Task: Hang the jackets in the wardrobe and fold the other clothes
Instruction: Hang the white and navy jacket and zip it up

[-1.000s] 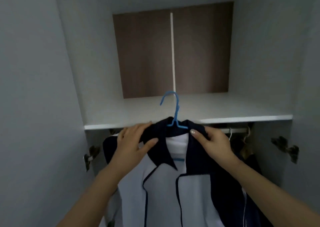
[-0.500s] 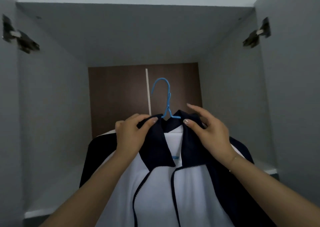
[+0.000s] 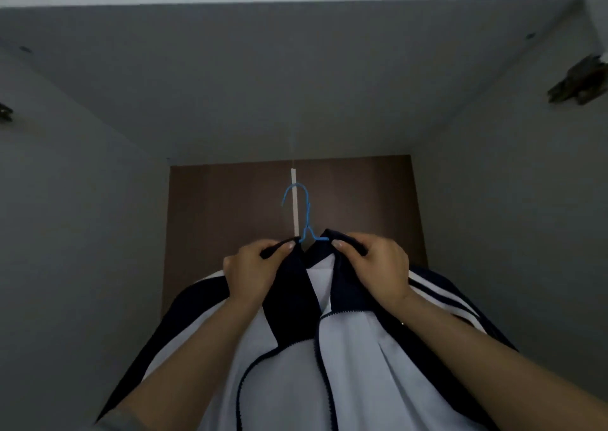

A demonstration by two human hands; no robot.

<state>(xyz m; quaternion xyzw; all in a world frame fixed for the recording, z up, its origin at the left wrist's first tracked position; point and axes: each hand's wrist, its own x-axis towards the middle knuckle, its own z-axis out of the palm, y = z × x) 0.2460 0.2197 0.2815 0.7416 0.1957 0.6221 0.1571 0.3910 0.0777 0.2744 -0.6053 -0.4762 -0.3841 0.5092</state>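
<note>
Looking up through the head camera, I saw the jacket (image 3: 289, 358) held high inside the wardrobe (image 3: 98, 200), white front and dark collar toward me, its zip open down the middle. It sat on a blue hanger (image 3: 304, 213), whose hook stood free above the collar, in front of the brown back panel (image 3: 230, 207) and hooked on nothing that I could see. My left hand (image 3: 253, 272) pinched the left side of the collar, thumb on top and fingers (image 3: 289, 245) curled under the cloth. My right hand (image 3: 375, 269) did the same on the right side, thumb tip near the hanger's neck. Both hands sat just beside the hanger's neck, one on each side. A door hinge (image 3: 575, 83) showed at the upper right, another at the left edge. No rail appeared in this view; only the wardrobe's top and side walls showed.

I judged the step to be getting the hook onto a rail. To do it well, I would keep the collar grip even so the hanger stays level and the jacket does not slide off one shoulder. I would find the rail before moving, bring the hook's open side over it, and loosen my hold only once it bears the weight.
</note>
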